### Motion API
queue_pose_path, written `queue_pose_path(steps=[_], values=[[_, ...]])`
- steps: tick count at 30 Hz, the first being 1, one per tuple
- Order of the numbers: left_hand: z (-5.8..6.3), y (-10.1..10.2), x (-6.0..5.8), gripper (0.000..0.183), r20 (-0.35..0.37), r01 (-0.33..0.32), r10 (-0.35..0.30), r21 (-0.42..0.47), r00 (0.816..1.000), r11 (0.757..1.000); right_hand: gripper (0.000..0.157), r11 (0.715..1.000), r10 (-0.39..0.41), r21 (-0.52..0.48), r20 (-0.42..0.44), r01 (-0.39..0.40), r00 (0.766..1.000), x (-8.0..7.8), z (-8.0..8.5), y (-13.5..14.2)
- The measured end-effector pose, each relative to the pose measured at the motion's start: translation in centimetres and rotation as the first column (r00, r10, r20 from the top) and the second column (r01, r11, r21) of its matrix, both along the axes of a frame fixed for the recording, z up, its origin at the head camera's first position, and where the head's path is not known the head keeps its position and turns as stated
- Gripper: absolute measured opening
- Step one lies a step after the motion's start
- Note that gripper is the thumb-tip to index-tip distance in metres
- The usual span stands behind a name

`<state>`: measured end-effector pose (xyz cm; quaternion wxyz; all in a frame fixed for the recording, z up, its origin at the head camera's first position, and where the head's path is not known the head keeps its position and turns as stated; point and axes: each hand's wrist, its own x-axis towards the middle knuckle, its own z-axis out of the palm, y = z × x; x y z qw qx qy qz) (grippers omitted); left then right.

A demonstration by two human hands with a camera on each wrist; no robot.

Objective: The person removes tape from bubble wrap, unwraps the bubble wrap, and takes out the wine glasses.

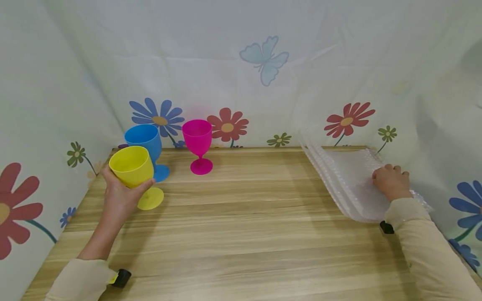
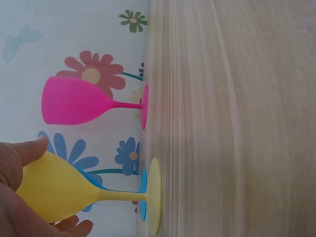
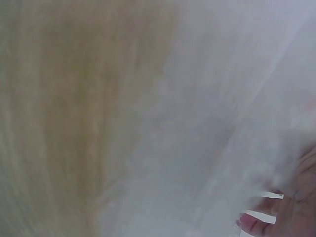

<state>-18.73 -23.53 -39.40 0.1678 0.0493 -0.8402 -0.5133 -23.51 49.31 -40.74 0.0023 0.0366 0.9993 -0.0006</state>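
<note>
My left hand (image 1: 122, 194) holds a yellow plastic goblet (image 1: 132, 167) around its bowl, thumb on the near side. The goblet is upright, its round foot at or just above the tabletop; I cannot tell whether it touches. Partly hidden behind it stands a blue goblet (image 1: 144, 136). A magenta goblet (image 1: 197, 138) stands apart to the right. Over at the right, my right hand (image 1: 392, 182) grips sheets of clear bubble wrap (image 1: 355, 175) with curled fingers. In the right wrist view the bubble wrap (image 3: 163, 163) is blurred and fills much of the picture.
Under everything is a wood-grain table (image 1: 241, 234). A white curtain (image 1: 211, 62) printed with flowers and a butterfly hangs behind it and along both sides. The bubble wrap's left edges curl up off the tabletop near the back.
</note>
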Motion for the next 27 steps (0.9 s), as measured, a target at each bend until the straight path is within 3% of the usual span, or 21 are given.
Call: queue_pose_path(steps=[8, 17, 21, 27], values=[[0.2, 0.0, 0.1, 0.101, 0.023, 0.014, -0.014, -0.005, 1.0, 1.0, 0.027, 1.0, -0.009, 0.001, 0.015, 0.009, 1.0, 0.5, 0.1, 0.0], [0.0, -0.4, 0.3, 0.106, 0.023, 0.033, -0.033, -0.013, 0.999, 0.999, 0.025, 1.0, 0.017, 0.016, -0.025, -0.017, 1.0, 0.7, 0.0, -0.2], [-0.2, -1.2, 0.3, 0.11, 0.025, 0.09, -0.089, -0.042, 0.996, 0.995, 0.023, 1.0, 0.013, 0.006, -0.031, -0.013, 0.999, 0.8, -0.1, -0.2], [-0.6, -2.9, 0.4, 0.104, 0.095, 0.205, -0.195, -0.112, 0.976, 0.972, 0.023, 1.0, 0.019, -0.001, -0.053, -0.019, 0.998, 1.1, -0.1, -0.6]])
